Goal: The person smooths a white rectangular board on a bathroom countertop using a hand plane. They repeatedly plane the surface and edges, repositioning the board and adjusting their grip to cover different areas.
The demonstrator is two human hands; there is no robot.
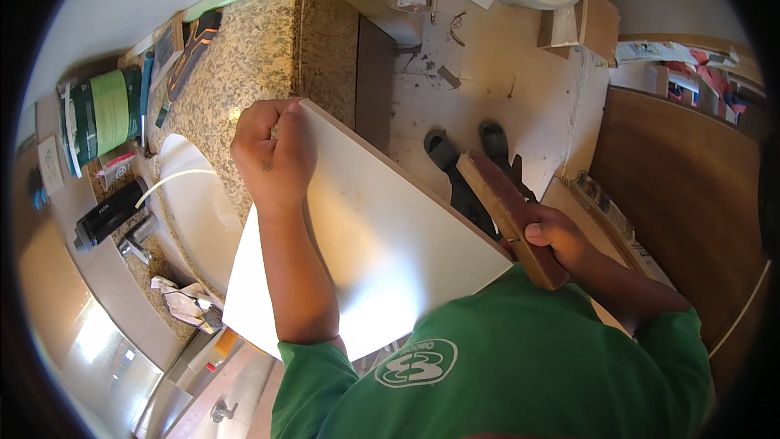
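A white board (366, 203) with a pale brown edge lies tilted across the front of my body. My left hand (272, 150) is closed over its far left corner, and my left forearm passes above its face. In my right hand (561, 240) is a long wooden sanding block (508, 199) with a dark reddish face, the thumb pressing on its side. The block is held slantwise close to the board's right corner; whether they touch I cannot tell. The fingers under the block are mostly hidden.
On the left, a speckled stone countertop (260, 41) holds a white basin (183, 171), a faucet (138, 240), a black bottle (110, 213), a green pack (110, 114) and an orange-and-black-handled tool (193, 53). Brown panels (674, 171) stand right. Scraps litter the floor (479, 73) near my sandals.
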